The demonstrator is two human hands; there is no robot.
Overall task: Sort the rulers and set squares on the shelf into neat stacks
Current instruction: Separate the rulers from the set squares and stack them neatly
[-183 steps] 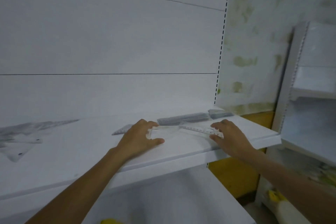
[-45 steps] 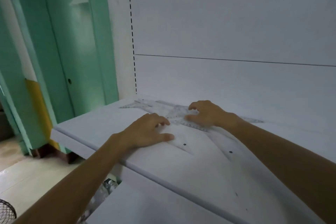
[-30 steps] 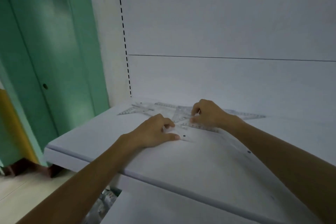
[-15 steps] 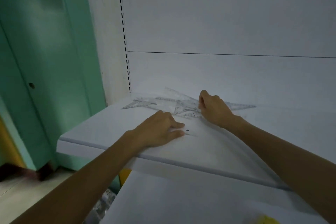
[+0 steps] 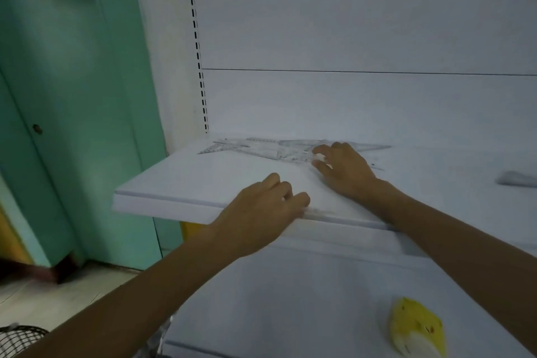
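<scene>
- Bare stretch of shelf (image 5: pixel 180 183) at the left end, open from front and left.
- Closed behind by the back panel (image 5: pixel 348 104) and slotted upright (image 5: pixel 200 67).
- Along the back, a flat spread of set squares (image 5: pixel 261 150).
- Left hand (image 5: pixel 261 212) on the front lip, right hand (image 5: pixel 345 171) farther back.
- Farther right, bare shelf up to a grey object (image 5: pixel 515 179).

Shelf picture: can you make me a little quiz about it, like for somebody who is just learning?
1. True or false: the pile of clear plastic set squares lies near the back of the white shelf.
2. Which hand has its fingers at that pile? A: left hand. B: right hand.
3. Fill in: the rounded yellow object lies ____ the white shelf.

Key: 1 true; 2 B; 3 below.
</scene>
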